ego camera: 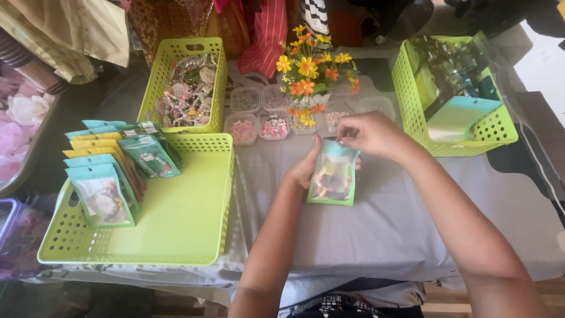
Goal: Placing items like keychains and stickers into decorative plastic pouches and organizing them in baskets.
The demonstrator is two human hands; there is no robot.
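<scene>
At centre frame the left hand (305, 168) cradles a small teal zip pouch (333, 175) from behind, while the right hand (369, 133) pinches its top edge. Judging by this, pressing evenly along the strip seals best, over the grey tablecloth (376, 224), right of the green basket (176, 224).

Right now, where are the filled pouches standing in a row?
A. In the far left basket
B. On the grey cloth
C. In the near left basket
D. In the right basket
C: the pouches stand along the left side of the near left basket; both hands hold one more pouch above the cloth.
</scene>
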